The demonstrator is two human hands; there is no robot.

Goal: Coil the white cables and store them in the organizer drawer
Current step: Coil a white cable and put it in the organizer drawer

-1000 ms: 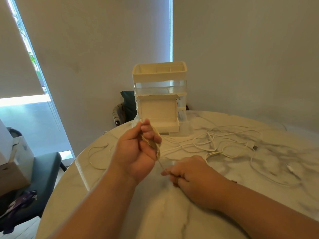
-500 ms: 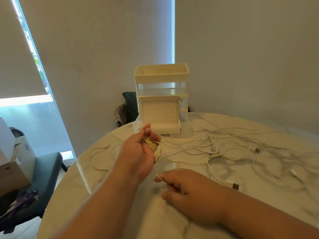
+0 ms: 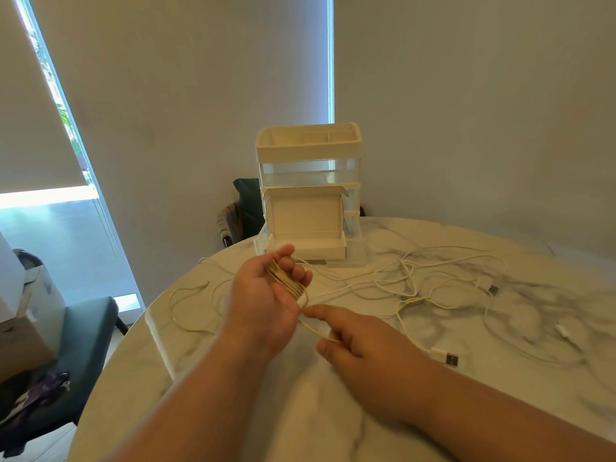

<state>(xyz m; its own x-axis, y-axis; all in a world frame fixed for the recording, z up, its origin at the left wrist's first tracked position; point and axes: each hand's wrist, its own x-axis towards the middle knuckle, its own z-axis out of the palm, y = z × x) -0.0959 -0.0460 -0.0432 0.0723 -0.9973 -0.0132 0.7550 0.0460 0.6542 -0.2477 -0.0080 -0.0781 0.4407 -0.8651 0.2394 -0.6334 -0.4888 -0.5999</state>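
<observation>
My left hand [image 3: 266, 295] is raised over the marble table [image 3: 266, 411], palm toward me, with several loops of a white cable coil [image 3: 288, 281] wound around its fingers. My right hand [image 3: 360, 341] sits just right of and below it, pinching the same cable's loose strand between thumb and fingers. That strand trails to a USB plug [image 3: 446, 358] lying on the table. More white cables [image 3: 416, 278] lie tangled on the table to the right. The cream organizer [image 3: 308, 191] stands at the table's far edge with its bottom drawer [image 3: 306, 246] pulled open.
A dark green chair [image 3: 83, 345] stands left of the table beside cardboard boxes [image 3: 23, 315]. A loose cable loop [image 3: 190, 305] lies near the table's left edge. Another chair back [image 3: 240, 211] shows behind the organizer. The wall is close behind.
My left hand has turned palm-up and the coil on it has grown. My right hand has drawn the strand toward the coil, pulling the USB plug closer across the table.
</observation>
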